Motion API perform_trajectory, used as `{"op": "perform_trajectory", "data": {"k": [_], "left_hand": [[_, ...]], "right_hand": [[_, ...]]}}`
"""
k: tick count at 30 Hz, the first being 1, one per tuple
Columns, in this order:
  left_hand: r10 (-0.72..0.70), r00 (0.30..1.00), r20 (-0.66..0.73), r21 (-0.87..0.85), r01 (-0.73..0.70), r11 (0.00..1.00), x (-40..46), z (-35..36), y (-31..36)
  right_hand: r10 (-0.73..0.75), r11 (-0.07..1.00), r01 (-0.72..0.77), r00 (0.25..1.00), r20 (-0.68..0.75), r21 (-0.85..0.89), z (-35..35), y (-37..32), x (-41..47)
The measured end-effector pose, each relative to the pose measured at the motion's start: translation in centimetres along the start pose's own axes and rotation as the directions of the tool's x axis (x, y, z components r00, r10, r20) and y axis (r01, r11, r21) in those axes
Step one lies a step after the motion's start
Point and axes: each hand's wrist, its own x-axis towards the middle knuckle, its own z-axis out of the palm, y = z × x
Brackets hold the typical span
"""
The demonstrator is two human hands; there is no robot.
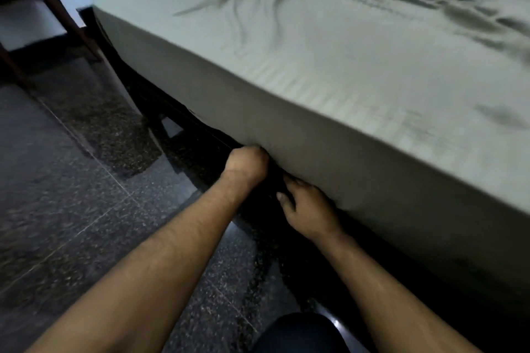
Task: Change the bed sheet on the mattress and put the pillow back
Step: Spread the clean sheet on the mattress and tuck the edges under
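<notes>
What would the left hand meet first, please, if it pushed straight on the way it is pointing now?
Most likely the bed sheet at the mattress's lower edge: the left hand is fisted right against it, aimed into the dark gap above the bed frame. What lies deeper in the gap is hidden.

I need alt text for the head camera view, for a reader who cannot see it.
Two bare hands work at the lower edge of a grey sheet covering a mattress: the left hand grips the hem, and the right hand reaches under it. The sheet's far side is wrinkled; a dark speckled floor lies below.
</notes>
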Motion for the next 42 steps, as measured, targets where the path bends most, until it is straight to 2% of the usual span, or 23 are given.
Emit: {"op": "perform_trajectory", "data": {"k": [3, 5, 7, 9, 11, 14, 17, 21, 25, 28, 31, 35, 40, 42], "left_hand": [[0.026, 1.000, 0.006, -0.028, -0.026, 0.999, -1.8, -1.4, -0.5], [0.019, 1.000, 0.021, -0.062, -0.017, 0.998, -3.2, -1.3, -1.7], [0.050, 0.999, 0.017, -0.062, -0.049, 0.997, -4.2, -0.6, -3.5], [0.056, 0.998, 0.018, -0.056, -0.055, 0.997, -5.1, -0.1, -5.6], [0.018, 1.000, -0.005, -0.068, -0.018, 0.998, -6.1, -0.3, -8.0], [-0.034, 0.997, -0.076, -0.057, 0.030, 0.998, -7.0, -1.4, -11.7], [-0.090, 0.991, -0.094, -0.067, 0.084, 0.994, -7.1, -2.5, -14.4], [-0.099, 0.995, -0.017, -0.078, 0.097, 0.992, -5.8, -2.5, -15.3], [-0.103, 0.989, 0.102, -0.131, 0.116, 0.985, -4.0, -1.3, -16.0], [-0.098, 0.988, 0.122, -0.160, 0.117, 0.980, -1.4, 0.3, -17.4], [-0.056, 0.995, 0.081, -0.213, 0.072, 0.974, 2.1, 2.5, -18.9], [0.014, 0.994, -0.112, -0.319, -0.049, 0.946, 5.5, 5.7, -21.2], [0.151, 0.950, -0.273, -0.230, -0.217, 0.949, 8.0, 7.3, -23.3], [0.248, 0.917, -0.313, -0.185, -0.315, 0.931, 9.1, 7.1, -24.0]], "right_hand": [[0.066, 0.989, -0.066, 0.998, 0.002, 0.135, -0.7, -0.2, -0.7], [0.129, 0.988, -0.128, 0.992, -0.011, 0.086, -0.2, -1.2, -1.8], [0.159, 0.985, -0.156, 0.987, 0.022, -0.076, 0.4, -3.6, -2.8], [0.185, 0.981, -0.178, 0.979, 0.087, -0.080, -0.2, -6.8, -2.3], [0.115, 0.993, -0.108, 0.984, 0.139, -0.054, -1.3, -10.0, 0.0], [0.011, 0.993, 0.013, 0.978, 0.210, -0.114, -2.9, -13.5, 5.0], [0.004, 0.988, 0.039, 0.960, 0.279, -0.148, -3.3, -15.1, 9.0], [-0.039, 0.978, 0.108, 0.933, 0.359, -0.176, -1.9, -14.5, 12.4], [-0.077, 0.983, 0.137, 0.913, 0.401, -0.122, 0.6, -13.2, 14.8], [-0.118, 0.983, 0.154, 0.947, 0.297, -0.099, 4.0, -12.7, 16.6], [-0.107, 0.983, 0.130, 0.979, 0.172, -0.127, 8.2, -12.6, 17.7], [-0.019, 0.981, 0.031, 0.998, 0.066, -0.189, 11.7, -12.8, 18.5], [0.045, 0.940, -0.039, 0.999, 0.010, -0.339, 12.7, -14.9, 19.6], [0.095, 0.931, -0.091, 0.995, -0.006, -0.354, 13.3, -15.5, 20.5]]}}
